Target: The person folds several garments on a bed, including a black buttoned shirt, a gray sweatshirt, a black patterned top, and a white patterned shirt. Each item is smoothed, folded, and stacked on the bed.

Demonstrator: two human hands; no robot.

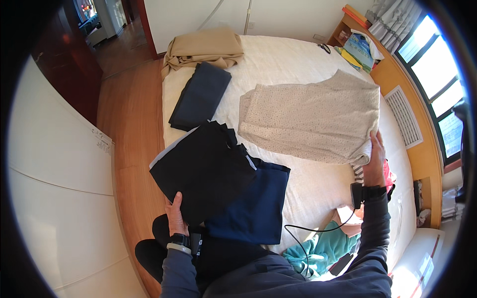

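Observation:
My left hand (176,216) is closed on the near left edge of a black folded garment (201,174), with the thumb on top and the other fingers hidden beneath. A light grey edge shows along its far left side. Partly under it lies a dark navy folded garment (266,203). At the right, my right hand (376,158) grips the near right corner of a beige speckled garment (313,116), which is spread out on the bed, folded in half lengthwise. Farther left, a dark grey folded garment (201,94) lies on its own.
A tan folded cloth (203,49) is at the bed's (278,54) far left corner. Teal clothing (318,251) lies near my right forearm. A black cable (298,227) runs from the wrist device. Bags (360,49) sit by the headboard; a white cabinet (59,198) stands left.

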